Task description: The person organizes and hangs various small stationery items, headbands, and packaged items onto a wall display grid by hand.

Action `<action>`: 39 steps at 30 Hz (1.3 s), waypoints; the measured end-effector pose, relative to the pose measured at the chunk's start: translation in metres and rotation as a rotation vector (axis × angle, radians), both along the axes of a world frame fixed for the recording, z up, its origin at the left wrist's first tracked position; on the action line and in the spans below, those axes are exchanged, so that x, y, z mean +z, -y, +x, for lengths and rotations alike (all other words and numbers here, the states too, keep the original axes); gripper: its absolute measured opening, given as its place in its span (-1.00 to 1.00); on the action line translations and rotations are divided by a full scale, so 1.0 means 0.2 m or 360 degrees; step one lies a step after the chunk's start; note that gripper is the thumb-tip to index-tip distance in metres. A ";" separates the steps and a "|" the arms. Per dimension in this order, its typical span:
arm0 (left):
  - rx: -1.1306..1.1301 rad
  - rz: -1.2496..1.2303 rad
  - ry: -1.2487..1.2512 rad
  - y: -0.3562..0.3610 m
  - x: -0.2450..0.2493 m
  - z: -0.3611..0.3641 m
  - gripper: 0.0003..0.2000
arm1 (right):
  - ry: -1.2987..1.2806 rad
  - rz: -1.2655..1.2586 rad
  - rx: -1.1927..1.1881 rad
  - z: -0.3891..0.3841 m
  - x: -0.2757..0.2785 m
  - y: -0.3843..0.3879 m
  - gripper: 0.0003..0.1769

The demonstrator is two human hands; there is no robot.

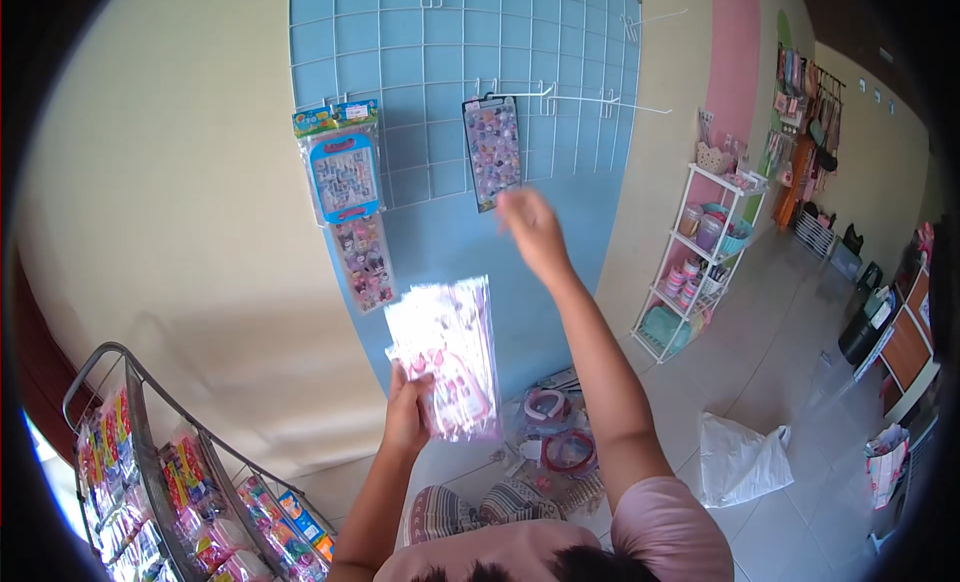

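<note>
My left hand (408, 407) is closed around the lower left side of a stack of clear plastic packets (450, 352). Glare whitens their upper part, and pink printed shapes show lower down. My right hand (532, 230) is raised at the lower right corner of a hanging sticker pack (494, 154), its fingers bent and blurred. That pack, covered in small purple and pink stickers, hangs from a hook on the white wire grid (430, 72). To the left hang a blue-framed toy pack (346, 177) and, below it, a longer sticker sheet (364, 262).
A dark metal rack (150, 422) with colourful packets stands at lower left. On the floor are packaged headbands (568, 450) near my knees and a white plastic bag (742, 462) to the right. A white shelf (690, 252) holds cups and baskets. One long hook (625, 105) juts from the grid.
</note>
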State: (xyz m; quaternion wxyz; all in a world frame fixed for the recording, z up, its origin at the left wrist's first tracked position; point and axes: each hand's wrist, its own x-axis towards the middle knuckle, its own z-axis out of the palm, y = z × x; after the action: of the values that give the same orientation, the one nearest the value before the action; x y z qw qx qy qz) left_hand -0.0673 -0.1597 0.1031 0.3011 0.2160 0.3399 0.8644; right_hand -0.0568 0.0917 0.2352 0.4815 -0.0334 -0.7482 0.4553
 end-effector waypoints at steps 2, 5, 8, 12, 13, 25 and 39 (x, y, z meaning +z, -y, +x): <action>0.0132 0.0076 -0.0079 -0.08 0.06 0.00 -0.52 | 0.0539 -0.0259 0.0559 0.17 -0.07 0.15 -0.54; 0.0215 0.0198 -0.0149 -0.17 0.07 0.00 -0.57 | 0.0324 -0.0327 0.0698 0.23 -0.23 0.22 -0.64; 0.0261 0.0255 -0.0129 -0.21 0.07 0.05 -0.60 | 0.0073 -0.0233 0.0500 0.23 -0.23 0.23 -0.74; 0.0190 0.0233 0.0011 -0.19 0.10 0.06 -0.58 | -0.0203 -0.0280 0.0418 0.22 -0.11 0.28 -0.79; 0.0185 0.0249 0.0026 -0.18 0.13 0.07 -0.57 | -0.0204 -0.0150 0.0328 0.21 -0.08 0.23 -0.79; 0.0129 0.0339 -0.0030 -0.05 0.20 0.01 -0.54 | -0.0592 -0.0070 -0.0242 0.13 0.50 -0.21 -0.63; 0.0030 0.0305 -0.0079 -0.16 0.31 -0.05 -0.55 | -0.0604 0.0327 -0.0996 -0.32 0.35 -0.32 -0.64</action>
State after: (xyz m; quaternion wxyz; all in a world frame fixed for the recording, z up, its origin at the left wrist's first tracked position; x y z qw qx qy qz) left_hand -0.0768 -0.1273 0.1642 0.2624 0.2619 0.2649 0.8901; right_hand -0.1209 0.1564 0.3062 0.7280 -0.1269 -0.6411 0.2069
